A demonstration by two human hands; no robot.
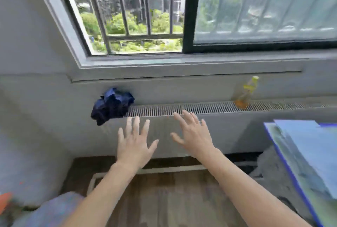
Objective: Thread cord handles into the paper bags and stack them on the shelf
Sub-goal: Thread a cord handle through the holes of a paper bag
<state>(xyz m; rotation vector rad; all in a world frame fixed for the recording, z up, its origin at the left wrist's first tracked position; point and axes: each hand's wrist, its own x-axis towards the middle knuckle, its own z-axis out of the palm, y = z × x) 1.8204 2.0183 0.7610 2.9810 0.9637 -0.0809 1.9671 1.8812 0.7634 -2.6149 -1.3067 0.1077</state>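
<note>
Head view: both bare forearms stretched forward over the brown wood-grain floor, palms down, in front of the long white radiator with a slotted metal grille on top. Left hand held flat, fingers straight and fanned apart, holding nothing. Right hand likewise spread, fingers splayed and slightly tilted, holding nothing, touching nothing as far as can be told.

At the right edge, flat glossy sheets with blue borders and pale printed faces, stacked at a slant; possibly the paper bags lying folded, though too blurred to be sure. No cord handles to be seen anywhere, and no shelf that can be told as such.

Elsewhere: a crumpled dark blue cloth on the left end of the radiator; a clear plastic bottle with yellow label and amber liquid standing on the grille to the right; above, a barred window with a dark frame open onto greenery and tall buildings.

Judging progress: nothing threaded and nothing stacked within sight; hands idle and well apart from the flat sheets. Most likely either the very start or a pause between bags, with picking up a bag and a cord yet to come
</note>
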